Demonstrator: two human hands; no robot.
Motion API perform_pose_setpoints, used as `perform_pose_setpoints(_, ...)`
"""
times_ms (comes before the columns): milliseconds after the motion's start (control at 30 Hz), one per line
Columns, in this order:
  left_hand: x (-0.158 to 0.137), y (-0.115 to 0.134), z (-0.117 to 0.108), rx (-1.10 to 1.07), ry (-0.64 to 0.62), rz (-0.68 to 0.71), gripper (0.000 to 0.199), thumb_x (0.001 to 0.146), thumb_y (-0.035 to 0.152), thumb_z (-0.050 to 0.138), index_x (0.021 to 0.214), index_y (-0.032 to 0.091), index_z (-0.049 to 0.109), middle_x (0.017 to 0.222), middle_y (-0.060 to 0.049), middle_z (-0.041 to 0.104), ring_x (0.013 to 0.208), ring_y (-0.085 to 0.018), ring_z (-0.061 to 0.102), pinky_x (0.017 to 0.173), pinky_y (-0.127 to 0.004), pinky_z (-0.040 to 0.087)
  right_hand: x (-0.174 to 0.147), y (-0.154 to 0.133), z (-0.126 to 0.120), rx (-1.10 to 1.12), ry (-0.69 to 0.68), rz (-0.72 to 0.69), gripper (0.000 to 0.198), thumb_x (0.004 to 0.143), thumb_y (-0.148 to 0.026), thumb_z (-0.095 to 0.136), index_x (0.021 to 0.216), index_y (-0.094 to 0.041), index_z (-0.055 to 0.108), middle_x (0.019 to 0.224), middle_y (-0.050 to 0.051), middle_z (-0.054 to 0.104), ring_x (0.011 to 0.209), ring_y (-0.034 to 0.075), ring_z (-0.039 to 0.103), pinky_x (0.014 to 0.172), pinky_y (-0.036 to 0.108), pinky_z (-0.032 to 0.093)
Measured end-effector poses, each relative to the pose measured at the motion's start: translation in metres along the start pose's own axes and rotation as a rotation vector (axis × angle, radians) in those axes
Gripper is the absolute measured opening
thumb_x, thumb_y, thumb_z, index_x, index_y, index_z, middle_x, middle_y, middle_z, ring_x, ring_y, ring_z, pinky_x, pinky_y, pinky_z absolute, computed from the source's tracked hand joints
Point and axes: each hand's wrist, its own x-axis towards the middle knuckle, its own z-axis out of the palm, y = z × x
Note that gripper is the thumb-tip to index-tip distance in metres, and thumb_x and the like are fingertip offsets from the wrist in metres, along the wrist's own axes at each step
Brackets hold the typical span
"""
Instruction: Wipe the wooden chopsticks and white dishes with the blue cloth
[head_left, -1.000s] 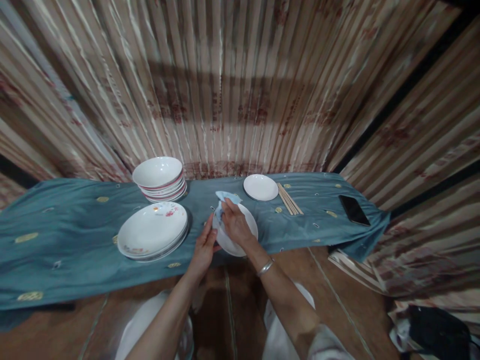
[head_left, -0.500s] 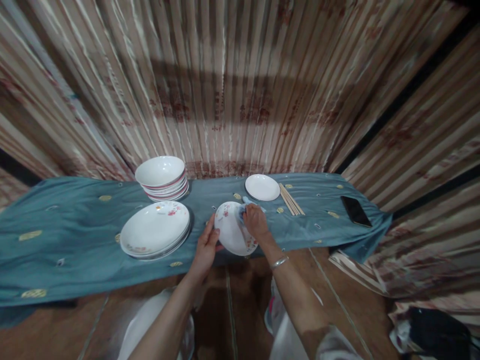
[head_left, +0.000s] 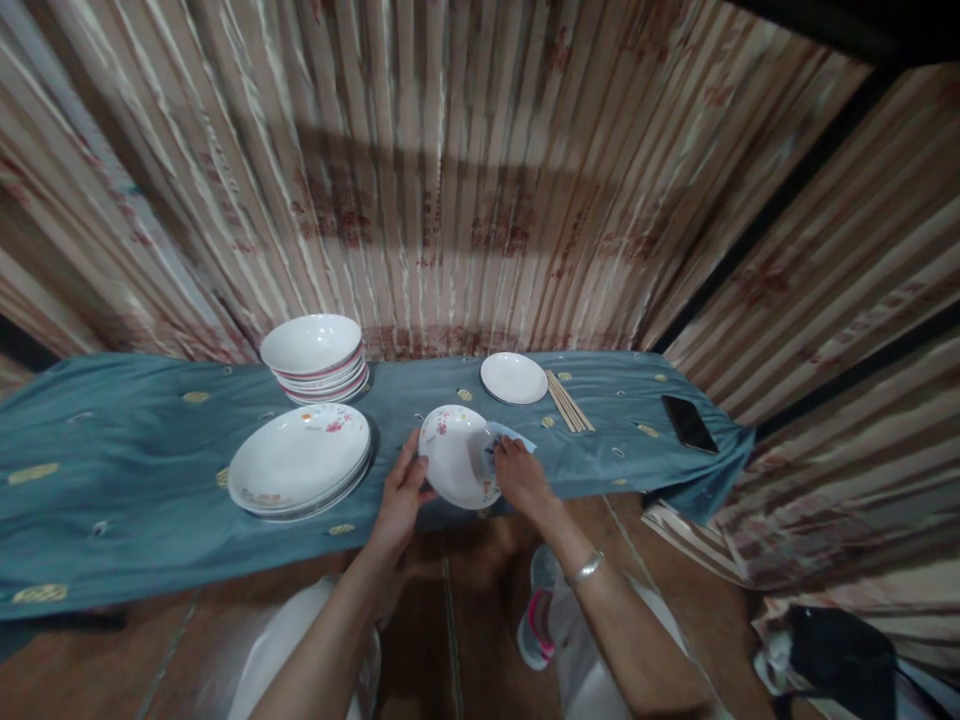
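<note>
Dim; slightly blurred; shadow crosses the curtain (head_left: 457, 195).

A second ago the right hand (head_left: 521, 478) had the blue cloth (head_left: 512, 431) over at the rim of the small plate (head_left: 454, 460) nearer the worktop's (head_left: 150, 480) left end; it has since crossed to the opposite rim, the one toward the right end. The plate showed plain white then, and now I can see its flower sprigs. Below the front edge, a pink-strapped shoe (head_left: 532, 650) has come into sight.
</note>
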Motion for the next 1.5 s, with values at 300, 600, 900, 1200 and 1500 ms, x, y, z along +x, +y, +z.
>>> perform_pose_setpoints(300,0.0,0.0,0.001,-0.005,-0.005,0.013,0.071,0.072,0.045,0.068,0.136,0.029,0.045,0.141,-0.01,0.046,0.106,-0.027,0.059,0.066,-0.033,0.057,-0.031,-0.004,-0.02,0.148,-0.106,-0.222,0.024,0.085,-0.008,0.044,0.088,-0.011,0.067,0.092,0.013,0.068,0.095,0.022,0.06,0.089,0.033,0.041)
perform_pose_setpoints(600,0.0,0.0,0.0,-0.034,-0.013,0.021,0.069,0.071,0.042,0.07,0.135,0.029,0.047,0.133,-0.009,0.055,0.096,-0.022,0.064,0.067,-0.03,0.057,-0.028,-0.028,-0.039,0.492,-0.185,-0.276,0.023,0.09,-0.014,0.041,0.088,-0.015,0.064,0.091,0.008,0.067,0.084,0.017,0.062,0.072,0.024,0.041)
perform_pose_setpoints(900,0.001,-0.003,0.002,-0.056,0.008,0.038,0.068,0.071,0.04,0.071,0.134,0.027,0.049,0.136,-0.007,0.053,0.098,-0.019,0.063,0.069,-0.023,0.053,-0.016,-0.048,-0.036,0.754,-0.02,-0.284,0.019,0.09,-0.016,0.043,0.08,-0.018,0.059,0.086,0.003,0.063,0.079,0.014,0.058,0.072,0.023,0.041)
perform_pose_setpoints(1200,0.0,0.001,0.003,-0.037,0.008,-0.03,0.061,0.079,0.048,0.06,0.136,0.032,0.045,0.134,-0.007,0.054,0.097,-0.022,0.064,0.065,-0.028,0.057,0.009,-0.065,-0.018,0.891,0.195,-0.211,0.022,0.087,-0.014,0.041,0.095,-0.017,0.062,0.097,0.007,0.065,0.09,0.017,0.059,0.084,0.028,0.045)
perform_pose_setpoints(1500,0.0,0.0,0.004,-0.052,-0.068,-0.008,0.062,0.079,0.05,0.06,0.136,0.031,0.046,0.138,-0.008,0.05,0.104,-0.026,0.062,0.069,-0.033,0.057,0.034,-0.068,-0.016,0.993,0.306,0.045,0.037,0.086,-0.022,0.043,0.122,-0.018,0.054,0.115,0.008,0.064,0.104,0.019,0.06,0.094,0.033,0.044)
